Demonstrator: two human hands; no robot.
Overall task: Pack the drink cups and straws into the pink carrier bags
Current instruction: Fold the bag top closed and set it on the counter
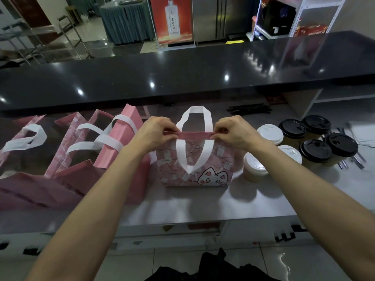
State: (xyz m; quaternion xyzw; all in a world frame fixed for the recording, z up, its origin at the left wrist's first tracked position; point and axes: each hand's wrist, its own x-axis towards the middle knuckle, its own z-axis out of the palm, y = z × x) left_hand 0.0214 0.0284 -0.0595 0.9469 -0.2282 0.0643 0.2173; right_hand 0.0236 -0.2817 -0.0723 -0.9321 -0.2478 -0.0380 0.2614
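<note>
Both my bare forearms reach forward and converge; my left hand and right hand sit level, knuckles up, fingers curled, each pinching the bag's top edge

Drinks shop, service counter, lidded cups

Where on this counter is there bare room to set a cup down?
Bare steel lies in front of the pink cat-print carrier bag, toward the counter's near edge. Right is crowded with white-lidded cups and black-lidded cups; left with open pink bags.
</note>
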